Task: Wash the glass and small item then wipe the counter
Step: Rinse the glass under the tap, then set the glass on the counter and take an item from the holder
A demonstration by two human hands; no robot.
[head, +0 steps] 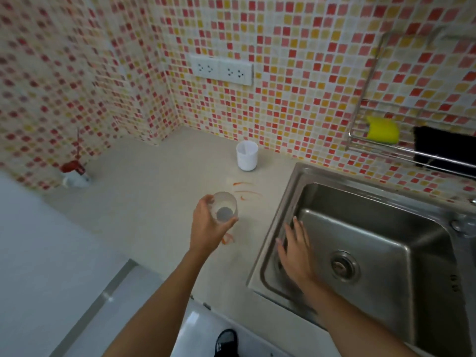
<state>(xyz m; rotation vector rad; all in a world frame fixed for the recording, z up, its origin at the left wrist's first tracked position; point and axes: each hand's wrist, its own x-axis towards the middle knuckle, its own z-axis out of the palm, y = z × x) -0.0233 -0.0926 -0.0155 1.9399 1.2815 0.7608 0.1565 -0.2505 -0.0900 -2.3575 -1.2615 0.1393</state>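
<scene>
Grip: left hand (206, 222) wraps the glass (224, 207), lifted above the counter (154, 202); right hand (296, 251) flat-fingered over the sink (360, 253) edge.
Glass: looks empty.
Around: white cup (247, 155) beyond, orange smears (246, 190) between, yellow sponge (382, 130) racked.

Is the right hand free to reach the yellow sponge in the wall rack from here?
Probably yes: the right hand is open and empty over the sink, and nothing stands between it and the yellow sponge.

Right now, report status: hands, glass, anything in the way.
Left hand gripping clear drinking glass above beige counter. Right hand open over steel sink edge. Orange smears on counter. Path to sink clear.
</scene>
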